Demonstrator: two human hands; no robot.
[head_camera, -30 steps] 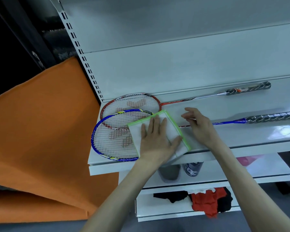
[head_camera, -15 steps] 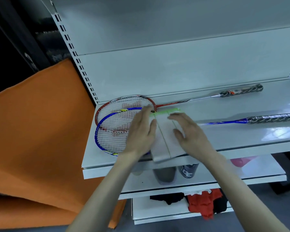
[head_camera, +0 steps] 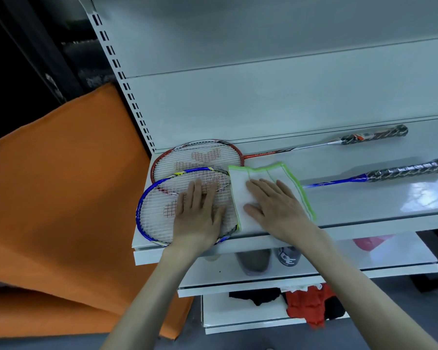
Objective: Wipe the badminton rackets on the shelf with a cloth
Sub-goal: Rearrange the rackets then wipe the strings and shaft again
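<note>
Since half a second ago the two hands have parted: the left hand (head_camera: 199,218) has slid off the cloth (head_camera: 268,195) onto the strings of the blue racket (head_camera: 162,210), and the right hand (head_camera: 276,208) now presses alone on the cloth, which lies opened wider than before. The left hand's fingers (head_camera: 196,190) are stretched out flat and close together, palm down on the blue racket's head, gripping nothing. The right hand's fingers (head_camera: 261,188) are likewise spread flat on top of the cloth, pinning it to the shelf (head_camera: 364,205) rather than clutching it.

The cloth is white with a green edging, partly folded, and sits just right of the blue racket's head, covering the spot where the shaft meets the frame. Its far edge lies close to the throat of the red racket (head_camera: 195,155). The red racket lies further back against the shelf's rear panel, its head partly under the blue one, its shaft running right to a dark wrapped handle (head_camera: 374,135). The blue racket's shaft comes out from beneath the cloth and runs right to its own dark handle (head_camera: 410,170), nearer the shelf's front edge.

Left of the shelving hangs an orange fabric (head_camera: 61,198). Lower shelves hold shoes (head_camera: 253,261) and red and black clothing (head_camera: 306,306).
</note>
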